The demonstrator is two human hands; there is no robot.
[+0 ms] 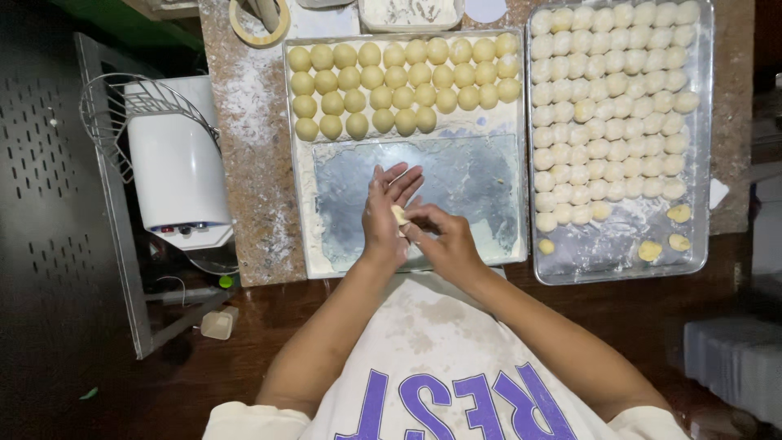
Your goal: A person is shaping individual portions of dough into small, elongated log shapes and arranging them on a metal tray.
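Observation:
My left hand (386,213) and my right hand (444,240) meet over the near part of a floured metal tray (497,195). Between them sits a small pale piece of dough (399,215), resting in the left palm with the right fingers pressed on it. Rows of smooth yellow dough balls (399,81) fill the far part of this tray. A second metal tray (700,163) on the right holds many smaller pale dough pieces (607,98) in rows, with a few yellow lumps (652,248) loose near its front.
A white machine with a wire guard (171,155) stands at the left. A roll of tape (259,20) and a flour-filled container (410,12) lie at the far edge of the floured stone counter (252,163). Dark wood borders the front.

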